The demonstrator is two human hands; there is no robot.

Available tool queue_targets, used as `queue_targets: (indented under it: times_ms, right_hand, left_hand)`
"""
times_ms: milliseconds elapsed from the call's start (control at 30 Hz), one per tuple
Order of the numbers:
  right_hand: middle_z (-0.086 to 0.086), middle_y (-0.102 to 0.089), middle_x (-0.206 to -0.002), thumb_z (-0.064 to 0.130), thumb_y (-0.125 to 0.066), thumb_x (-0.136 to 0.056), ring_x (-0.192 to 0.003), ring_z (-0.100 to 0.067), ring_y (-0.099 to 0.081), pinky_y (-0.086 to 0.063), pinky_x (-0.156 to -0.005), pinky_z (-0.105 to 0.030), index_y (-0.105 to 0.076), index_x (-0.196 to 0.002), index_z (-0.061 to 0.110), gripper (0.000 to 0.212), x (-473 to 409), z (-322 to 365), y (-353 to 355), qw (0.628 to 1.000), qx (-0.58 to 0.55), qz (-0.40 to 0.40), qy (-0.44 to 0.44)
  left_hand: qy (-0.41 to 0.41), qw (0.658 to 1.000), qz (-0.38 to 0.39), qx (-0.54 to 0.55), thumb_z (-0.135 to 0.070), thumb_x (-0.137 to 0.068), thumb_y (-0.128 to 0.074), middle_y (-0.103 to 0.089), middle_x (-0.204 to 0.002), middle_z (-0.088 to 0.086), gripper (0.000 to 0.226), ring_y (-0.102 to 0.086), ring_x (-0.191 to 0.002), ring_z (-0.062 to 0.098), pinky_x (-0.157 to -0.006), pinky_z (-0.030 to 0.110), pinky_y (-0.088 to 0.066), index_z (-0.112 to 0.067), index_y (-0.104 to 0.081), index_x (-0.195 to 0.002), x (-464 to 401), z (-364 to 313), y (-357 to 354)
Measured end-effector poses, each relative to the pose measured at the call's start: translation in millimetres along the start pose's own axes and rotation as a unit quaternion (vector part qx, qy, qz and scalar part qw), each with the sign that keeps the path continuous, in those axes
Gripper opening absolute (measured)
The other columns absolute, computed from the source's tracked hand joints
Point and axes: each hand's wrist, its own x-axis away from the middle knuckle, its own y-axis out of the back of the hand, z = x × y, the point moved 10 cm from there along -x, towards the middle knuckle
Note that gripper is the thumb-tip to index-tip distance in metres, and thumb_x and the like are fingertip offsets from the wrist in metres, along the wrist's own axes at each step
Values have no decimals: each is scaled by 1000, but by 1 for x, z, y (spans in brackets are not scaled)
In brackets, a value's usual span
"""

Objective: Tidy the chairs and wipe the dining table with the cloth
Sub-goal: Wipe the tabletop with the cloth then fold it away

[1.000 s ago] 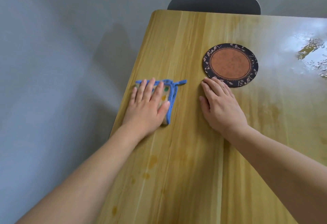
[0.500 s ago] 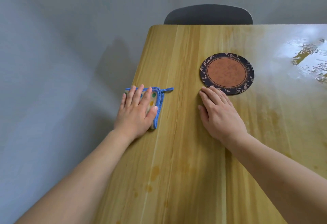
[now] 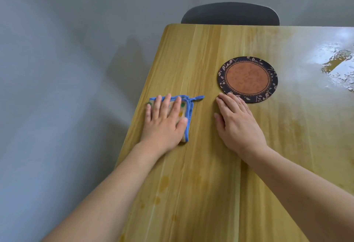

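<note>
- Head view: the left hand [image 3: 164, 125] lies flat, fingers straight and slightly spread, pressing a folded cloth [image 3: 184, 111] onto the wooden bench [image 3: 201, 165] close to its left edge.
- The cloth is pale with coloured spots and a blue hem; a short blue loop sticks out from its far right corner.
- The right hand [image 3: 237, 125] rests palm down on the bench, released and holding nothing, its fingertips touching the near rim of a round coaster [image 3: 247, 78].
- The coaster has a dark leaf-patterned border and a rust-brown centre, and lies flat.
- The dark back of a chair [image 3: 229, 14] shows just behind the far edge of the bench.
- Yellowish stains mark the wood near the left forearm; a bright glare covers the far right of the bench.
</note>
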Motion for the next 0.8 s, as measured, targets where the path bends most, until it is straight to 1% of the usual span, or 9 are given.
queue_targets:
  times_ms: [67, 200, 300, 367, 400, 500, 633, 700, 800]
  right_hand:
    - [-4, -38, -151, 39, -27, -98, -144, -19, -23, -16, -120, -37, -44, -142, 9, 56, 1, 0, -1, 1000, -1, -2, -2]
    - [-5, -38, -151, 38, -28, -98, -145, -20, -23, -16, -120, -38, -45, -142, 9, 55, 1, 1, 1, 1000, -3, -3, 1]
    - [-6, -37, -152, 34, -34, -100, -145, -21, -22, -15, -120, -39, -43, -143, 8, 51, -2, 1, 1, 1000, -4, 3, 5]
    - [-7, -37, -151, 33, -37, -100, -145, -22, -23, -16, -120, -40, -44, -142, 7, 50, -2, 0, 2, 1000, -6, 0, 6]
    - [-7, -38, -151, 32, -37, -100, -145, -23, -23, -16, -120, -40, -44, -142, 7, 49, -2, 0, 2, 1000, -7, -1, 6]
    - [-7, -37, -151, 32, -34, -100, -144, -22, -23, -15, -120, -39, -44, -142, 7, 50, -2, -2, 1, 1000, -10, 1, 1]
    - [-7, -40, -150, 34, -28, -100, -144, -22, -25, -17, -120, -39, -45, -141, 7, 52, -1, 0, 0, 1000, -16, -10, 3]
    - [-7, -39, -150, 32, -31, -101, -144, -22, -25, -16, -120, -38, -45, -141, 7, 50, -3, 0, 1, 1000, -19, -14, 5]
    - [-7, -38, -150, 30, -35, -101, -144, -22, -23, -14, -120, -38, -44, -142, 6, 48, -2, 0, 2, 1000, -14, -8, 10]
  left_hand:
    - [-2, 1000, 4, 3, -50, -100, -19, 16, -162, -2, 62, 24, -146, 18, -117, 44, 17, -32, 7, -154, -11, -12, -2]
    - [-40, 999, 3, -6, -52, -99, -13, 20, -161, 1, 63, 27, -145, 19, -117, 45, 16, -31, 10, -153, 29, -18, -10]
    - [-98, 995, -18, -29, -53, -99, -13, 1, -163, 8, 64, 9, -149, 26, -117, 50, 0, -24, -8, -156, 95, -27, -23]
    - [-101, 994, -2, -42, -52, -99, -17, -8, -163, 9, 64, -1, -150, 28, -115, 51, -5, -22, -15, -155, 115, -27, -34]
    - [-97, 994, 4, -44, -54, -98, -17, -7, -163, 8, 65, 1, -150, 28, -116, 50, -3, -24, -13, -155, 112, -26, -34]
    - [-66, 997, -3, -34, -56, -93, -10, 11, -163, 1, 67, 18, -148, 21, -118, 46, 12, -32, 7, -153, 63, -35, -17]
    - [-16, 1000, -9, -3, -51, -99, -21, 10, -163, 0, 62, 17, -148, 21, -118, 47, 13, -33, 2, -154, -2, -48, -4]
    - [-24, 999, -24, -9, -51, -100, -20, 9, -163, 1, 61, 16, -148, 22, -118, 48, 11, -32, 1, -154, -1, -52, -2]
    - [-55, 998, -25, -20, -53, -96, -11, 13, -163, 2, 64, 19, -148, 23, -119, 48, 10, -31, 3, -154, 52, -54, -17]
